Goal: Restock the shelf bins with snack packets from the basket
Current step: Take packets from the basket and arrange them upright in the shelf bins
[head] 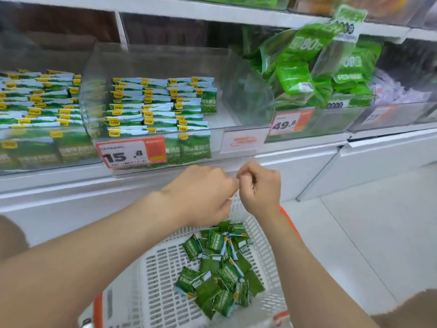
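left hand: [203,195] hovers over the far edge of the basket with its back to the camera. The fingers curl down and away, so honestly I can't tell if there's anything in them.
right hand: [260,188] just beside the left one, with the fingertips pretty much touching. It's curled into a loose fist, thumb against the forefinger, and no packet shows in it.
basket: [165,268] white slotted plastic with an orange rim, sitting low in front of the shelf, right under both forearms.
snack packets: [220,268] small green ones in a loose jumbled pile, in the far and right part of the basket.
centre bin: [246,98] clear plastic on the shelf, straight above the hands.
stacked packets: [156,105] neat flat rows filling the left and middle of the centre bin, in the same green look as the ones in the basket.
price tag: [132,153] on the front of the centre bin, reads 15.8.
left bin: [42,131] holds more of the same packets, packed in tight.
right bin: [331,119] has a 49.8 tag on the front.
big green bags: [298,76] heaped in the right bin, a bit blurry.
far right bin: [402,114] holds something whitish, too blurred to make out.
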Motion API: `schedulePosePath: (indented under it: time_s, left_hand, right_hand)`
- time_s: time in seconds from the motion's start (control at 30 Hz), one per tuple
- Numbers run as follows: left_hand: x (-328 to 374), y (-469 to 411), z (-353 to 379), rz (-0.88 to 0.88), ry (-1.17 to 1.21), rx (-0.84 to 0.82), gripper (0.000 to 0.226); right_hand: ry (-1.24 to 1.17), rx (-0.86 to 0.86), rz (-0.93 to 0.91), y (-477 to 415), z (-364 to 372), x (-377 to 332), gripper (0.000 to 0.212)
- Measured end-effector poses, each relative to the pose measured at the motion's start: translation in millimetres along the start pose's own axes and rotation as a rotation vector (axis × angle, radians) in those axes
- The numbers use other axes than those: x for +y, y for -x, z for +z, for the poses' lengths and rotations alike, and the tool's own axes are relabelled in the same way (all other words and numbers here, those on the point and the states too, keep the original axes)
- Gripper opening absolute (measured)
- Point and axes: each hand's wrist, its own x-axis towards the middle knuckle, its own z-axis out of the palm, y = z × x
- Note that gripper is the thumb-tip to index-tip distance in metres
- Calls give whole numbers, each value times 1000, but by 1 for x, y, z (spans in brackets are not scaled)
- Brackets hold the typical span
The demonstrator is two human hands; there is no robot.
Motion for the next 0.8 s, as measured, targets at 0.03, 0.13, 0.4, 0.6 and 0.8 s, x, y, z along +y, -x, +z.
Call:
schedulePosePath:
  time_s: [0.03, 0.13, 0.4, 0.6, 0.8]
  left_hand:
    - [3, -1, 7, 23, -16, -101, 12]
    - [6, -4, 30, 54, -56, -315, 8]
    - [-3, -8, 56, -42, -75, -645, 14]
    - [-11, -17, 61, -69, -55, -687, 22]
    - [-19, -23, 62, -74, -41, -691, 18]
  right_hand:
    - [52, -131, 54, 15, 3, 13, 21]
    - [252, -633, 222, 59, 17, 49, 24]
    - [548, -1261, 505, 134, 55, 112, 25]
    - [451, -1126, 559, 141, 85, 135, 79]
    - [606, -1313, 559, 153, 94, 146, 68]
